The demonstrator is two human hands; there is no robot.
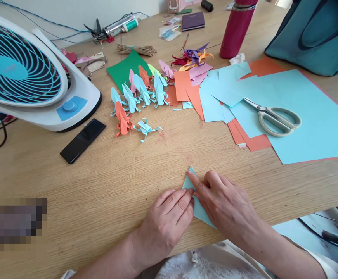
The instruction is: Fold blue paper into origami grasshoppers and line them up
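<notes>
A light-blue sheet of origami paper [203, 213], folded to a narrow point at the far end, lies on the wooden table near its front edge. My left hand [169, 223] presses the paper down from the left, its fingers close together near the middle. From the right, my right hand [228, 199] bears on it too, the index finger stretched along the fold toward the tip and the other fingers curled. Both hands cover much of the sheet. Beyond them stand several folded paper figures [130, 99], mostly light blue, and a small one with thin limbs [146, 128].
Scissors [279, 119] rest on large light-blue sheets [317, 128] at right, beside cut orange squares [183, 86]. A fan [78, 97] and a black phone [83, 140] are at left. Behind stand a red bottle [237, 31] and a teal bag [311, 42].
</notes>
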